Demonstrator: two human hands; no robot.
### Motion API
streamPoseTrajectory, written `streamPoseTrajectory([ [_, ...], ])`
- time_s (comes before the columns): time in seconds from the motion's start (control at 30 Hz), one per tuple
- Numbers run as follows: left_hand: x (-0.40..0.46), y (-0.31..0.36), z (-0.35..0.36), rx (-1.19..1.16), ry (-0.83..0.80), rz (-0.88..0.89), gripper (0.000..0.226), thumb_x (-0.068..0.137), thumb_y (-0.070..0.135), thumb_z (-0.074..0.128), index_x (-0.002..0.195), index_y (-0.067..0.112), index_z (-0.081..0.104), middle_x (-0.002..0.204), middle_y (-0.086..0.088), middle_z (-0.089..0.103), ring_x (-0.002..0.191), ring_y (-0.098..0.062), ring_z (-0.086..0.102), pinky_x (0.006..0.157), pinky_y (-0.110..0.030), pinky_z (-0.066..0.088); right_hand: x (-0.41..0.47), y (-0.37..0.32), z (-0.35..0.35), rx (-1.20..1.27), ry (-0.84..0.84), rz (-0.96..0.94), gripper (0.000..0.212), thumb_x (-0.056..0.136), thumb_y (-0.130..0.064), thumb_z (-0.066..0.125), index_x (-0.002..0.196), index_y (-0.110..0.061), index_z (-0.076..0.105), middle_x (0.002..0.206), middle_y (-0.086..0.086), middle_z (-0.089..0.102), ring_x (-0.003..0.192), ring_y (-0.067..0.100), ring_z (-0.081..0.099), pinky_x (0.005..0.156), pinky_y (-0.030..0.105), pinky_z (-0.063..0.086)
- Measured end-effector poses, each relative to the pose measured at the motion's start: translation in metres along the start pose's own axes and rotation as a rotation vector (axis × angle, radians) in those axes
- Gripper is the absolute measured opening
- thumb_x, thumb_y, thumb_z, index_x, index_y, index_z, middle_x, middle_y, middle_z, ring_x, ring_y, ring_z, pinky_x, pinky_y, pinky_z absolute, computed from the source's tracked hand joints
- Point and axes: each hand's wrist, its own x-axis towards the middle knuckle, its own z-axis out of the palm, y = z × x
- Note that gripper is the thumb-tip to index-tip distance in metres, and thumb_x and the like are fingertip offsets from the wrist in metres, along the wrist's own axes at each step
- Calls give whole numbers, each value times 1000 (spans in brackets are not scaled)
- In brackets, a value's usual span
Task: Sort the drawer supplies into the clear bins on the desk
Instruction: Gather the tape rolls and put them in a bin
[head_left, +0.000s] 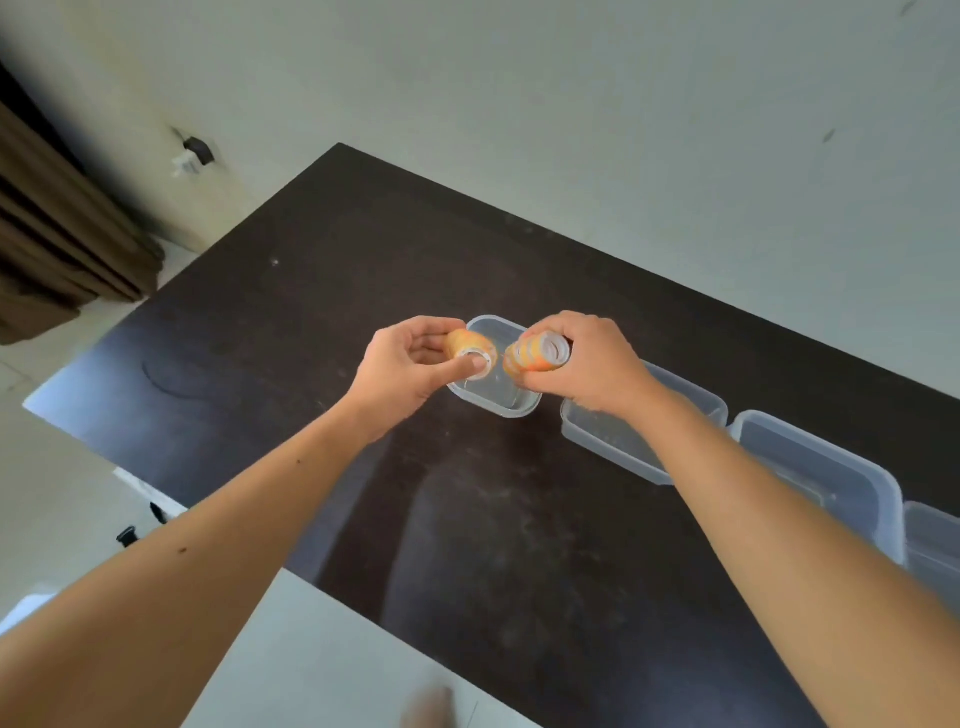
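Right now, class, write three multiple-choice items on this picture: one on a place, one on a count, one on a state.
1. Where are the two orange tape rolls held?
A. Over the end bin
B. On the floor
C. Beside the curtain

2. How many clear bins show on the desk?
A. One
B. Two
C. Four

3. What is in the end bin?
A. Pens
B. Nothing that can be seen
C. Paper

Answers:
1 A: the left hand grips one tape roll and the right hand the other tape roll, both above the end bin.
2 C: four bins stand in a row on the desk.
3 B: its clear bottom shows through.
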Motion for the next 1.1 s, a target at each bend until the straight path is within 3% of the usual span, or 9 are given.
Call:
streamPoseTrajectory([
  [0.1, 21, -8, -1, 64, -16, 33, 62, 64, 44, 98, 120, 25, 76, 106, -2, 81, 98, -20, 78, 97, -38, 62, 17, 9, 9, -17, -18, 11, 42, 71, -36, 93, 109, -26, 78, 101, -8, 74, 93, 12, 70, 88, 40, 61],
  [0.23, 32, -20, 1, 136, -45, 79, 57, 68, 32, 99, 120, 24, 76, 106, 2, 80, 102, -14, 76, 103, -40, 59, 29, 21, 20, -30, -17, -7, 47, 71, -42, 94, 114, -32, 76, 108, -9, 70, 103, 18, 65, 90, 41, 58],
  [0.33, 32, -22, 1, 200, -60, 117, 55, 69, 32, 99, 119, 23, 75, 113, 8, 79, 111, -8, 74, 107, -39, 56, 32, 24, 22, -52, -21, -15, 62, 71, -44, 94, 127, -30, 71, 115, -9, 67, 108, 15, 60, 91, 36, 54],
  [0.43, 31, -20, 2, 267, -48, 152, 57, 70, 37, 98, 120, 23, 74, 118, 11, 76, 118, -4, 69, 112, -39, 52, 32, 25, 25, -32, 3, -32, 68, 73, -42, 94, 135, -27, 69, 114, -13, 65, 95, 9, 58, 81, 24, 50],
  [0.5, 29, -18, 4, 265, -29, 162, 55, 72, 37, 96, 120, 21, 74, 118, 11, 76, 117, -5, 70, 112, -39, 53, 31, 25, 26, -19, 16, -40, 65, 74, -41, 94, 133, -27, 69, 112, -15, 64, 87, 8, 59, 73, 16, 48],
  [0.77, 16, -16, 2, 124, 58, 142, 48, 72, 35, 95, 114, 21, 75, 114, 7, 77, 110, -11, 74, 103, -42, 59, 12, 19, 19, -1, 87, -55, 52, 77, -36, 94, 124, -27, 73, 106, -14, 66, 81, 10, 61, 63, 7, 45],
  [1.1, -58, -11, 26, 55, 41, 124, 46, 73, 21, 97, 113, 18, 75, 104, -2, 80, 97, -18, 78, 95, -44, 63, -75, 11, -5, 23, 165, -56, 44, 79, -36, 93, 118, -33, 74, 101, -19, 65, 86, 10, 64, 70, 11, 49],
])
